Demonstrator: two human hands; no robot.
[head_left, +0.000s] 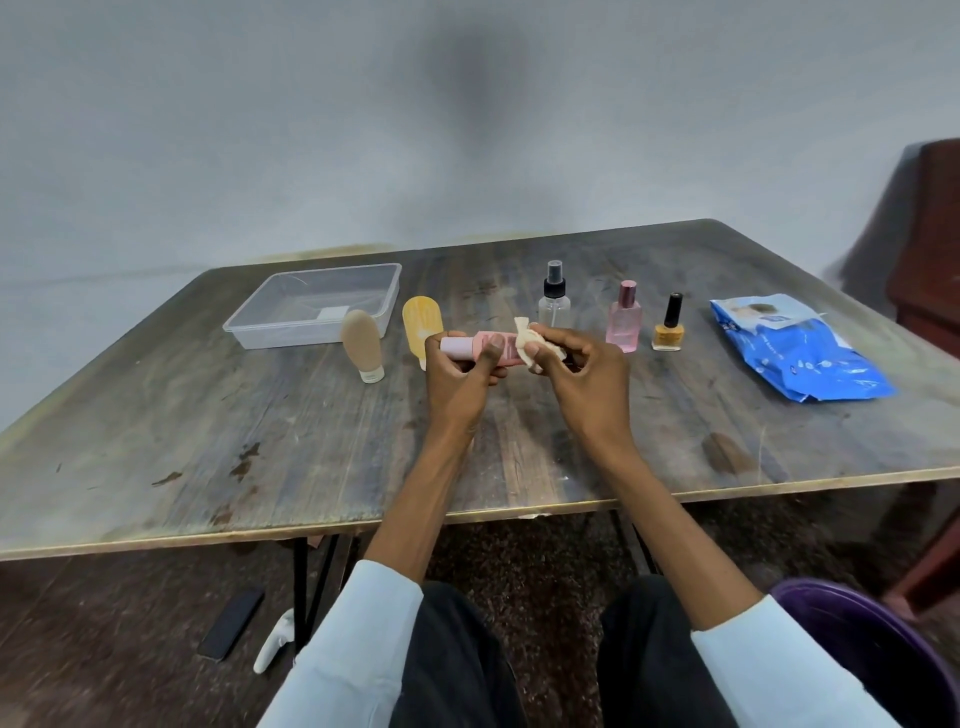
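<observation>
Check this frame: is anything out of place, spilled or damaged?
Nothing is spilled. A dark flat slab and a white object lie on the floor by the table leg, as if dropped. The table is stained.

On my table (260, 426), the tray (291, 340) sits far left, a tube (362, 345) before its right corner; spray (554, 304), perfume (624, 322), polish (669, 327) line up rightward, packet (795, 353) rightmost.

I see a plain room, likely a home: bare grey plastered wall (260, 130), worn wooden folding tabletop (311, 441), purple plastic chair (857, 623), dark wooden furniture (930, 234) alongside.
</observation>
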